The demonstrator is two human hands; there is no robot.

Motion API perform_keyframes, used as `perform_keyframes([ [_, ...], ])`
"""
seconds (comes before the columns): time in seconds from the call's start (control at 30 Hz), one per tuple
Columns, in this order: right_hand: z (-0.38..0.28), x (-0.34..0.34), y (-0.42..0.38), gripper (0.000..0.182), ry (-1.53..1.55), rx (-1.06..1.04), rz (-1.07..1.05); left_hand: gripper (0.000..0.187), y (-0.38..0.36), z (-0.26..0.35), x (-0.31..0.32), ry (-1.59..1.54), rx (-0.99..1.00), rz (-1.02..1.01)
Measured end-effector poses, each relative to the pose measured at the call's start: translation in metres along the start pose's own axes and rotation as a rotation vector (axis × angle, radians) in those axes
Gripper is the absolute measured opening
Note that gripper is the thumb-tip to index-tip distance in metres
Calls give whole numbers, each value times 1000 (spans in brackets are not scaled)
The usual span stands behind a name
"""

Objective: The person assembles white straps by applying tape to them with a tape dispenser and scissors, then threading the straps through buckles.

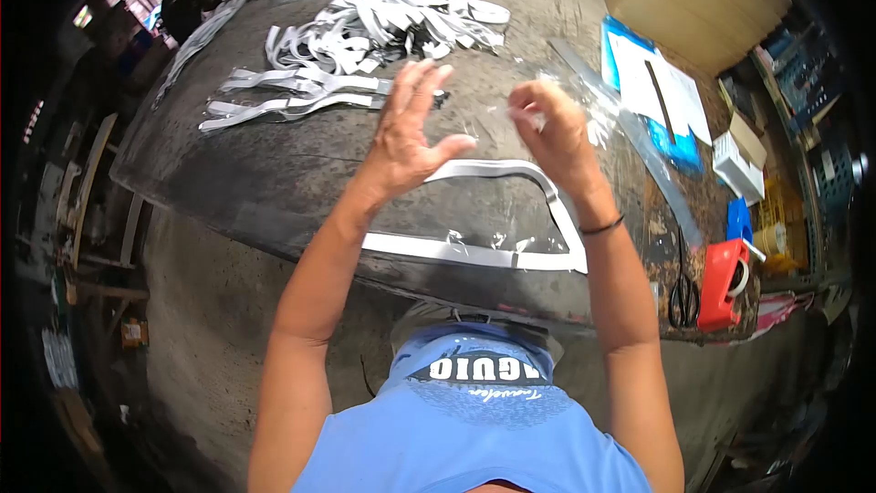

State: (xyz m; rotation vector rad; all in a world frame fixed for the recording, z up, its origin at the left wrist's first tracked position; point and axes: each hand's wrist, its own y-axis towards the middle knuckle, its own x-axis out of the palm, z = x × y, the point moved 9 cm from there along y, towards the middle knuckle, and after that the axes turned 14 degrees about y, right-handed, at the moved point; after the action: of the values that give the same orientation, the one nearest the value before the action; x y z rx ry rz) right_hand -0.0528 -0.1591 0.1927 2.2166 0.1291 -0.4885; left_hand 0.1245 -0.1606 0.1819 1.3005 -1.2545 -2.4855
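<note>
A white flat strap (438, 250) lies in a loose loop on the dark table, its near side running along the front edge. Above the loop's upper left part is my left hand (406, 137), fingers stretched and thumb apart, with nothing in it. My right hand (555, 132) is over the loop's far right side, its fingers curled together. Whatever may be between those fingertips is too small to make out. Shiny clear bits show on the strap's near side. Left of my left hand lie several folded white straps (292, 108) with dark ends.
Behind, a tangled heap of white straps (392, 18) covers part of the table (301, 173). At right are a long metal ruler (639, 141), papers (652, 91) on blue plastic, a small white box (737, 164), black scissors (683, 297), a red tape dispenser (721, 285) and a large cardboard box (693, 0).
</note>
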Motion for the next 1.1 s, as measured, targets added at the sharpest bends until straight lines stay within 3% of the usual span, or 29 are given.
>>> perform_keyframes([
  [0.03, -20, 13, 6, 25, 34, -19, -35, 63, 3, -1, -5, 15, -4, 22],
  [0.1, -40, 26, 10, 31, 141, 49, -33, 57, 2, -5, 9, -320, -15, -196],
  [0.13, -39, 31, 10, 38, 240, 141, -22, 35, -1, -11, 14, -451, -31, -236],
  [0.17, -42, 34, 10, 38, 245, 128, -28, 35, -6, -13, 13, -441, -31, -225],
  [0.23, -19, 37, 0, 47, 350, 334, 24, 23, -23, -30, 21, -578, -272, -252],
  [0.27, -14, 41, -2, 36, 442, 357, 31, 16, -25, -28, 13, -566, -235, -125],
  [0.3, -14, 42, -2, 36, 442, 352, 27, 16, -29, -27, 15, -564, -234, -119],
  [0.37, -32, 43, -1, 23, 209, 171, -32, 13, -36, -26, 9, -508, -213, -31],
  [0.4, -36, 44, -1, 13, 196, 188, -14, 11, -36, -23, 6, -479, -175, -1],
  [0.5, -57, 45, 3, 13, 104, 10, 2, 8, -36, -16, -5, -419, -119, 104],
  [0.63, -73, 40, 8, 10, -31, -42, 5, 6, -30, -10, -11, -378, -81, 135],
  [0.77, -81, 32, 6, 8, -120, -88, 3, 6, -24, -4, 2, -383, -101, 19],
  [0.83, -80, 31, 2, 13, -95, -87, -43, 7, -22, 6, 1, -332, 43, 88],
  [1.03, -76, 13, -8, 10, -27, -62, 60, 21, -4, 27, 0, -591, 19, 111],
  [1.1, -71, 4, -10, 10, -15, 9, 124, 17, -1, 22, 34, -927, -122, -171],
])
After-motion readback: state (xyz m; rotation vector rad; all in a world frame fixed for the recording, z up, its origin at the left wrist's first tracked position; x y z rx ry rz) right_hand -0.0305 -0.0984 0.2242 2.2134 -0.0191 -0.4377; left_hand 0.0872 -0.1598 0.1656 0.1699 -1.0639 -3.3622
